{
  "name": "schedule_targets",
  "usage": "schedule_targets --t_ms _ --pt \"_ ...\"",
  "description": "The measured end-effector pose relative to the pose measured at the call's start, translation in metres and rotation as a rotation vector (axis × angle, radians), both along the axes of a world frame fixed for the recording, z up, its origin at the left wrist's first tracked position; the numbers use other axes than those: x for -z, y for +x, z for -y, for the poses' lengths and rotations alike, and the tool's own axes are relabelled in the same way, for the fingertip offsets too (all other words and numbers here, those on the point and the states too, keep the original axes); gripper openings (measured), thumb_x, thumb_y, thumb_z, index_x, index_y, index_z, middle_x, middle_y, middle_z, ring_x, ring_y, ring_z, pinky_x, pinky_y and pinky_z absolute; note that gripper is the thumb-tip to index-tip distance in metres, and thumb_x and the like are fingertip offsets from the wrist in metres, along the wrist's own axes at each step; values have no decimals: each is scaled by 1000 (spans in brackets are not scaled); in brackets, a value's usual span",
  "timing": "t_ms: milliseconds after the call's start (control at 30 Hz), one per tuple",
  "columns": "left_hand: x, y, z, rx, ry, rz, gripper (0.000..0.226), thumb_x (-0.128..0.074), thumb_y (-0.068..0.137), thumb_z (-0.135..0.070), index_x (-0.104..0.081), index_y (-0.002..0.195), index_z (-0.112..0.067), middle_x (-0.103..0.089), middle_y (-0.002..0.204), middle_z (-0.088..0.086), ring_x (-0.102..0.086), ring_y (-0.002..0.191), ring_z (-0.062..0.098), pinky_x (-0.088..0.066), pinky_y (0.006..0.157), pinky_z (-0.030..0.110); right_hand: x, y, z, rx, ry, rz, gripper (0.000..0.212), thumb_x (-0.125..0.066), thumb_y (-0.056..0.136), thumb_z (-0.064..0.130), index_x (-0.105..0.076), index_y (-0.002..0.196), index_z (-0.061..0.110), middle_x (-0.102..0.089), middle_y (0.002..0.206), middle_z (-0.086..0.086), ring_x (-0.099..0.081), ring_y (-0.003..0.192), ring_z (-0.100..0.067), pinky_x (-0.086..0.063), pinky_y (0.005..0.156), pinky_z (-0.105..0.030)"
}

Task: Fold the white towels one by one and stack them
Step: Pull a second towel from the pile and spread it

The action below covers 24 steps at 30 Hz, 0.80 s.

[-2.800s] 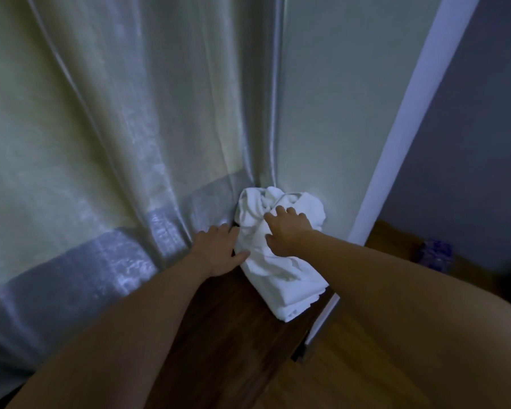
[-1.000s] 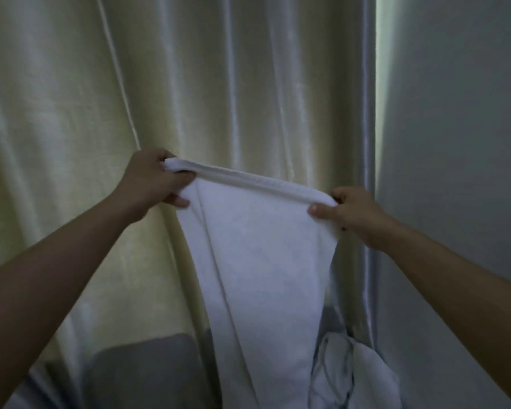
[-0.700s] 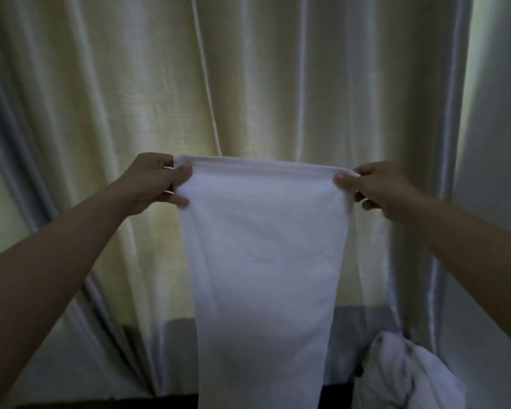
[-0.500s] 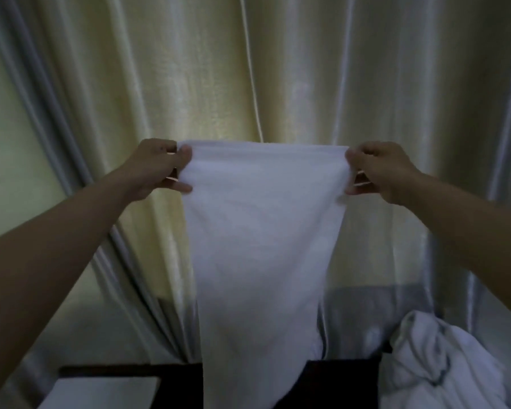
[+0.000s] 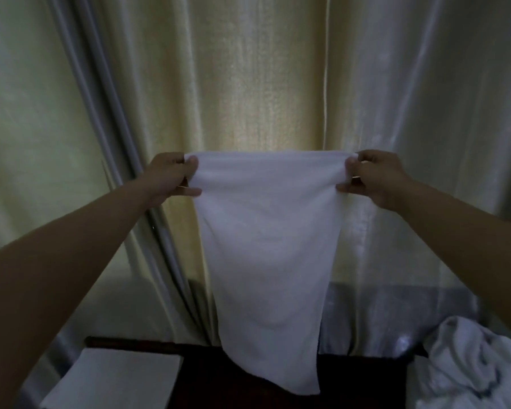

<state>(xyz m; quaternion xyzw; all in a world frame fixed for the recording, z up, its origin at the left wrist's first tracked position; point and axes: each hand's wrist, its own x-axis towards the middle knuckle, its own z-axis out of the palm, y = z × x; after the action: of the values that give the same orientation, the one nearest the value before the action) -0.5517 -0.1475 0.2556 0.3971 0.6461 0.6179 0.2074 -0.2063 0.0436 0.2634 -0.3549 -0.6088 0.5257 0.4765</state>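
Observation:
A white towel [image 5: 269, 255] hangs flat in the air in front of me, stretched by its top edge. My left hand [image 5: 168, 177] pinches its top left corner and my right hand [image 5: 372, 177] pinches its top right corner. Its lower end dangles just above the dark wooden table [image 5: 248, 388]. A folded white towel [image 5: 112, 379] lies flat at the table's left end. A crumpled heap of white towels [image 5: 466, 367] sits at the right end.
A pale satin curtain [image 5: 263, 84] with a grey band at the bottom hangs close behind the table. The table's back edge runs along the curtain.
I lifted one towel out of the heap and spread it wide between both hands. My view turned left, so the heap slid right and the folded towel came into sight.

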Motion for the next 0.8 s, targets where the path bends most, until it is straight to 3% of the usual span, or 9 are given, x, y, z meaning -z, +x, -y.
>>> schedule_targets --t_ms 100,233,367,500,633,800 --pt "-7 2 -4 -58 89 6 27 -63 101 -27 -67 113 -3 -69 113 13 -71 94 26 -64 66 33 -10 -12 0 15 7 -29 27 -63 100 12 -62 112 -12 -60 106 -10 -66 104 -34 -63 60 -31" --pt "-20 9 3 -70 179 -5 26 -60 102 -27 -67 114 -5 -68 114 13 -70 97 26 -64 74 33 -27 -16 8 33 73 -67 16 -62 100 12 -64 88 2 -61 118 -17 -65 108 -34 -63 69 -33" --pt "-17 14 24 -11 198 -31 28 -58 103 -26 -66 116 -2 -67 115 13 -69 102 26 -64 78 33 -25 -7 23 47 109 -83 16 -63 99 10 -65 95 -5 -60 112 -18 -65 102 -31 -63 67 -31" --pt "15 16 54 48 143 -18 28 -60 102 -28 -66 112 -2 -69 110 11 -70 99 26 -63 82 37 2 8 49 7 90 -28 14 -65 98 9 -63 86 1 -60 93 -11 -66 86 -24 -63 72 -34" --pt "62 21 87 70 64 4 26 -59 103 -26 -70 105 -4 -71 113 14 -72 101 28 -63 84 40 50 22 78 -41 69 68 17 -66 95 7 -65 79 5 -65 94 -13 -71 85 -27 -63 74 -38" --pt "118 32 138 82 -84 -23 42 -59 102 -26 -60 126 9 -64 127 25 -69 111 37 -62 83 45 108 49 121 -82 15 177 18 -69 94 13 -65 76 8 -66 87 -13 -72 81 -28 -63 69 -39"
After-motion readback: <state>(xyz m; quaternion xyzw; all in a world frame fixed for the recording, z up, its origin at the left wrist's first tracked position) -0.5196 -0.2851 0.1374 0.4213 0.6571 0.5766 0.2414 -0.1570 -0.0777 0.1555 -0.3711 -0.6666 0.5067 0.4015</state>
